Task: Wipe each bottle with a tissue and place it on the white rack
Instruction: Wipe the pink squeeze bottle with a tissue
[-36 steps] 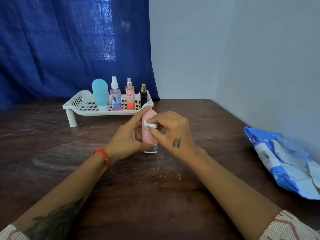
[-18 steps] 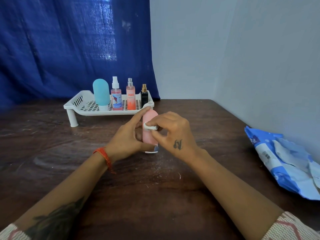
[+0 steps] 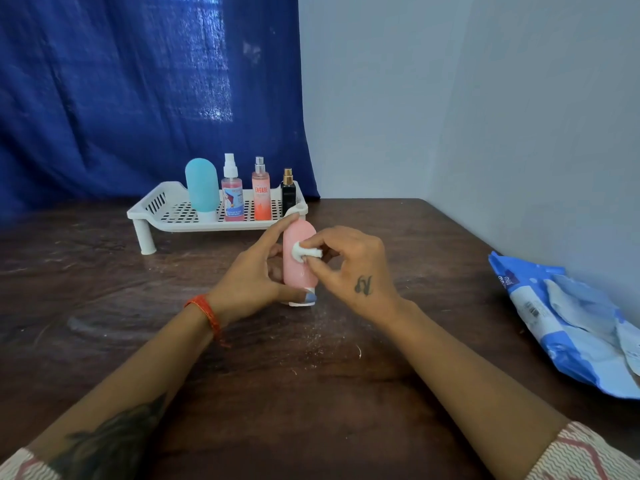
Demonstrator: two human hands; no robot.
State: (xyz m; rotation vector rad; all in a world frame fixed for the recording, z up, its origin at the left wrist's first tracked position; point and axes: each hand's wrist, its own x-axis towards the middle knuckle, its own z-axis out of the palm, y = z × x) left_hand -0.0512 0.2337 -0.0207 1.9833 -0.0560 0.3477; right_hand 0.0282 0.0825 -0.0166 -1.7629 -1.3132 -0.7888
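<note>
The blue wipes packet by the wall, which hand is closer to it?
Right. The right hand, pinching the tissue against the pink bottle, sits between bottle and wipes packet. The left hand grips the bottle's far side, farther away.

A single head view looks forward and down from above the person's forearms — close over the table [image 3: 207, 358], facing the curtain [image 3: 138, 98] and the wall corner [image 3: 450, 133] beyond — no second view
</note>
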